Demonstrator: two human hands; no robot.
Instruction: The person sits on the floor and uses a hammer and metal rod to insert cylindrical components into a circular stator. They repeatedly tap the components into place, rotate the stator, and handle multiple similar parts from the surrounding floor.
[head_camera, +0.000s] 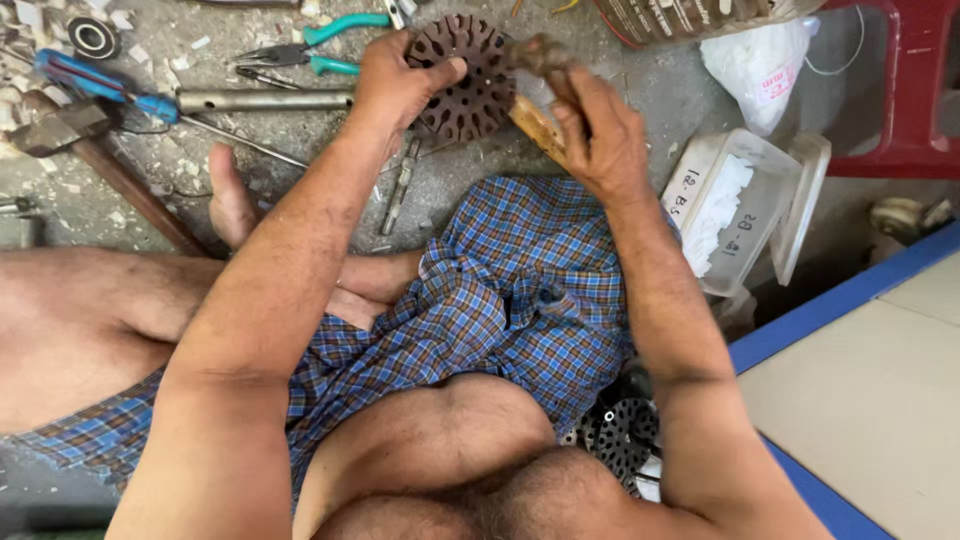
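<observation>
My left hand (398, 82) grips the edge of a dark, round metal core (468, 78) with slots around its rim and many holes, held just above the floor. My right hand (598, 128) is shut on a hammer's wooden handle (536, 124); its rusty head (532, 52) rests against the core's right side. I sit cross-legged in a blue checked cloth (520, 290).
Tools lie on the gritty floor: teal-handled pliers (318, 42), a metal pipe (262, 99), a blue-handled screwdriver (92, 82), another hammer (70, 128). A clear plastic box (745, 200) with white paper stands right, a red chair leg (905, 90) beyond. Another slotted core (622, 436) lies by my right thigh.
</observation>
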